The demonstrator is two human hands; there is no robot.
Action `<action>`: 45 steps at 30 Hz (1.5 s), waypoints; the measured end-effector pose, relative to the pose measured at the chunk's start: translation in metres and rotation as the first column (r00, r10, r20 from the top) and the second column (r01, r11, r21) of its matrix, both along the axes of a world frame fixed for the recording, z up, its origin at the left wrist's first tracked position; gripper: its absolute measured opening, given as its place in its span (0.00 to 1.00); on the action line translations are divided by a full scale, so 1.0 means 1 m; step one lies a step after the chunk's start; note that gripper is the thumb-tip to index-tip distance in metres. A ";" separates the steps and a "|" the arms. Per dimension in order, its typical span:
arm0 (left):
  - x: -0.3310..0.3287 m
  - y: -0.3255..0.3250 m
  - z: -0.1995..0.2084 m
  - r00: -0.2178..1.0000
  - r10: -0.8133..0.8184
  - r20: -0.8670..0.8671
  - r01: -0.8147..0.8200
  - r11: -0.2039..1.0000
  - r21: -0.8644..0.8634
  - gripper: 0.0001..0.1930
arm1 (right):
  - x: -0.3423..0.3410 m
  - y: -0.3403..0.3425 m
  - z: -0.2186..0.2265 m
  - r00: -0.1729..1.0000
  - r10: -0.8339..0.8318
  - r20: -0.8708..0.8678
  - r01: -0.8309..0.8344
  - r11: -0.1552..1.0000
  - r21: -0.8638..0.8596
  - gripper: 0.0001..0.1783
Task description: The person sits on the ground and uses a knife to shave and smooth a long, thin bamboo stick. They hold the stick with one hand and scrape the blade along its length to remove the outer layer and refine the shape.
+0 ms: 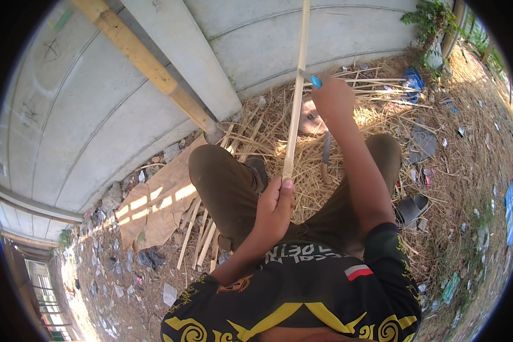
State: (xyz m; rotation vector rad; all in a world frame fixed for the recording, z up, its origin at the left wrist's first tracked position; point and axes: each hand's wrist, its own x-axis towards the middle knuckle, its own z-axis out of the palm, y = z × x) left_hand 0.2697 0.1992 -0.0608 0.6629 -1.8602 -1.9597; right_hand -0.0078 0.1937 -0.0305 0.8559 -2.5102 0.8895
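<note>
A long, pale bamboo strip [296, 117] rises from my lap toward the top of the head view. Its near end is wrapped by the fingers of my left hand [276, 204], thumb on top. Farther up, my right hand [333, 98] is closed on a knife [315, 81] with a light blue handle. The knife's blade meets the right side of the strip. Between my knees a second, larger blade [326, 149] with a wooden handle lies on a heap of thin shavings [308, 188]. Behind it is a rounded, pinkish-brown block [310, 118], partly hidden by the strip.
Cut strips [376, 85] lie at the far right and more strips [202, 239] by my left leg. A bamboo pole [148, 65] leans against the concrete wall [256, 40]. Brown cardboard [154, 208] lies at left; a dark sandal [411, 210] sits right. Litter covers the ground.
</note>
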 end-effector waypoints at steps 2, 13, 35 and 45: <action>-0.003 -0.007 0.002 1.000 0.010 -0.004 -0.010 1.000 -0.016 0.15 | 0.019 0.005 0.001 0.984 0.173 -0.048 -0.170 0.983 0.066 0.06; -0.013 -0.048 0.031 0.975 0.215 -0.048 -0.220 0.964 -0.151 0.14 | 0.096 -0.011 -0.029 0.828 0.483 -0.285 -0.482 0.873 0.079 0.04; -0.026 -0.036 0.035 0.946 0.319 0.056 -0.226 0.773 -0.593 0.11 | 0.075 -0.026 -0.028 0.864 0.375 -0.336 -0.404 0.914 -0.019 0.04; -0.019 -0.015 0.026 0.957 0.274 0.097 -0.175 0.811 -0.558 0.15 | 0.031 -0.029 -0.015 0.953 0.144 -0.266 -0.165 0.985 -0.056 0.04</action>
